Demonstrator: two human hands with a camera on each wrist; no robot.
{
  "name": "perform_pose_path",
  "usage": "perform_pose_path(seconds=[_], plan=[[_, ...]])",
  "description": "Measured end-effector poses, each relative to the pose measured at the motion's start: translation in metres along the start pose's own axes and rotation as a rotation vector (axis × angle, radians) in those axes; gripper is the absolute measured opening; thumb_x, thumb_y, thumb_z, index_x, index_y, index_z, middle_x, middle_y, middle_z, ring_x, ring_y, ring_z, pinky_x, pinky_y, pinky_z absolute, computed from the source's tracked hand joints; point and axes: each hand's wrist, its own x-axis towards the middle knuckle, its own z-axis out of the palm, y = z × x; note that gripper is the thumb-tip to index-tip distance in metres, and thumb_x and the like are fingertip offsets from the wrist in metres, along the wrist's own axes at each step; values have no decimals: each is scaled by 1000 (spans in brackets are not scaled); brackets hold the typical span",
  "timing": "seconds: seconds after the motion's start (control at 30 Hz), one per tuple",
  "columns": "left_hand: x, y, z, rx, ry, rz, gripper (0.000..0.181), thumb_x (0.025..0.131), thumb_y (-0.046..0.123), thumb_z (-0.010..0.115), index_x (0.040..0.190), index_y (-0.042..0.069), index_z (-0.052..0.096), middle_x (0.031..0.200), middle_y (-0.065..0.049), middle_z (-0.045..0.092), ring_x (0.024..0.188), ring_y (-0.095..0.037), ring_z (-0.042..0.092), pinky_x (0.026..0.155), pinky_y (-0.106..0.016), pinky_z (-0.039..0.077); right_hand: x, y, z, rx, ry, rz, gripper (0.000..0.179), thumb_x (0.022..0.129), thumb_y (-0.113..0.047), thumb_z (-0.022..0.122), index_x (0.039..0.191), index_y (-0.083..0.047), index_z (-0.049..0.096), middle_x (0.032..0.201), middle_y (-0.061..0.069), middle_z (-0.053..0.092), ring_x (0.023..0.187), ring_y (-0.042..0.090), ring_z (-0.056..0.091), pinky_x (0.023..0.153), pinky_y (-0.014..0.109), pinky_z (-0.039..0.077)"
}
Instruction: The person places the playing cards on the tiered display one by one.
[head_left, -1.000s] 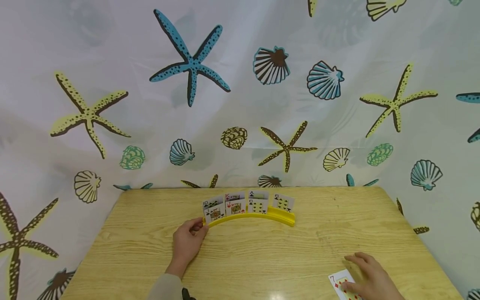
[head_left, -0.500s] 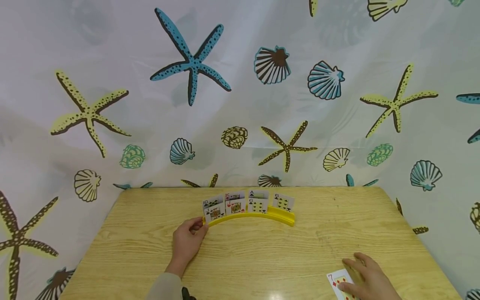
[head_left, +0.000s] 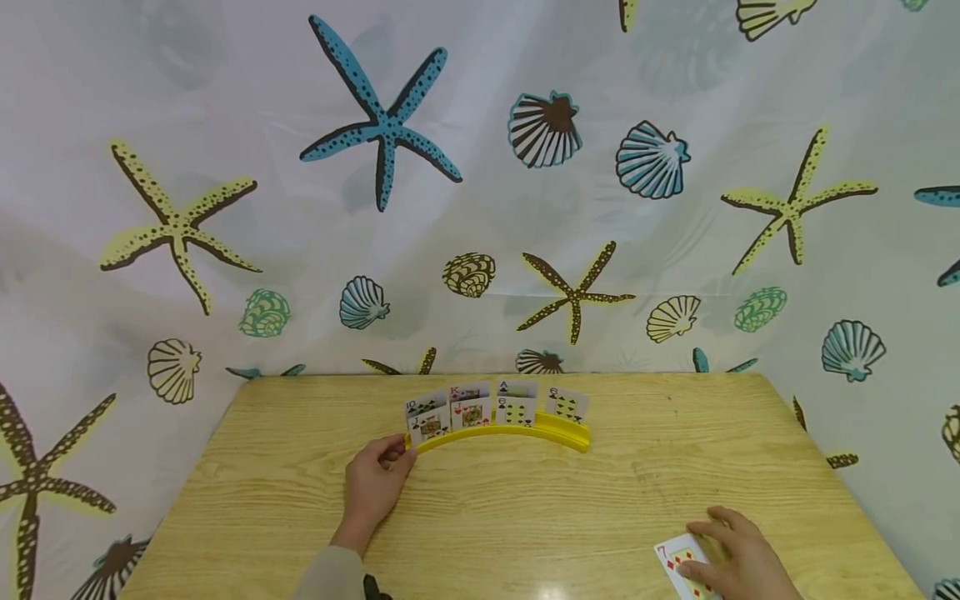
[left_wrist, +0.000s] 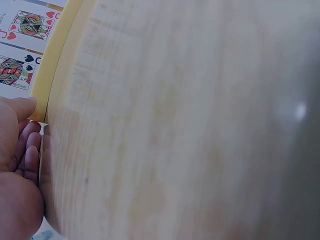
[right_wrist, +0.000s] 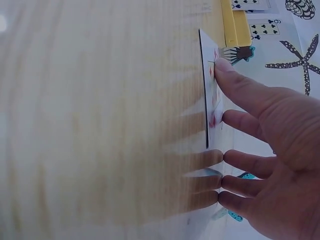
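Observation:
A curved yellow card holder [head_left: 517,432] stands toward the back of the table, playing cards upright in two rows. Its front row shows a jack of spades [head_left: 430,427], a jack of hearts [head_left: 472,414] and a black six [head_left: 515,412]; a ten, a king, an ace and another six stand behind. My left hand [head_left: 375,483] grips the holder's left end, thumb in front, beside the jack of spades [left_wrist: 17,72]. At the front right, my right hand [head_left: 742,554] pinches a seven of diamonds [head_left: 667,554]. In the right wrist view the thumb presses the face of this tilted card [right_wrist: 208,100].
The wooden table [head_left: 525,517] has a glossy light spot near its front. A cloth printed with starfish and shells [head_left: 480,192] hangs right behind the table's back edge and along both sides.
My right hand and the seven of diamonds have shifted slightly to the left, and the card's tilt has changed a little. My left hand and the card holder have stayed put.

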Motion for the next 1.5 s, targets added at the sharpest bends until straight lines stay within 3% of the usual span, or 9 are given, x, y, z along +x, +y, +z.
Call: perform_pose_path(seconds=[0.3, 0.5, 0.67, 0.83, 1.33, 1.5], plan=[[-1, 0, 1, 7, 23, 24, 31, 96, 13, 78, 124, -1, 76, 107, -14, 77, 94, -25, 70, 81, -29, 56, -1, 0, 2, -16, 32, 3, 61, 83, -46, 88, 128, -7, 75, 147, 31, 55, 136, 59, 47, 103, 70, 47], [-1, 1, 0, -5, 8, -4, 33, 96, 14, 78, 126, 0, 75, 110, -14, 77, 97, -25, 70, 83, -28, 56, -2, 0, 3, -24, 39, -17, 62, 85, -44, 87, 131, -5, 74, 146, 32, 55, 135, 59, 48, 102, 69, 48], [-2, 1, 0, -8, -1, -13, 34, 97, 15, 77, 127, 0, 74, 110, -14, 76, 98, -25, 70, 84, -29, 55, -3, -2, 2, -30, 48, -14, 57, 83, -42, 88, 125, -6, 76, 145, 31, 56, 135, 58, 49, 104, 69, 47], [-4, 2, 0, -3, 22, 20, 32, 95, 13, 78, 124, -1, 75, 107, -15, 77, 95, -25, 71, 81, -29, 56, -3, -2, 2, -39, 64, -36, 50, 82, -41, 89, 120, -10, 77, 142, 30, 59, 132, 57, 51, 103, 69, 47], [-4, 3, -1, 2, 46, 44, 30, 95, 13, 79, 122, -1, 76, 105, -14, 77, 92, -24, 71, 79, -28, 56, -2, -2, 7, -21, 62, -31, 47, 80, -44, 90, 104, -10, 67, 145, 33, 55, 135, 62, 47, 104, 74, 44], [-4, 2, 0, 4, 54, 51, 30, 94, 14, 79, 121, 0, 77, 104, -14, 78, 91, -23, 70, 79, -29, 56, 0, -5, 6, 4, 71, 15, 56, 76, -42, 94, 104, -7, 60, 122, 19, 65, 114, 40, 60, 101, 61, 50]])
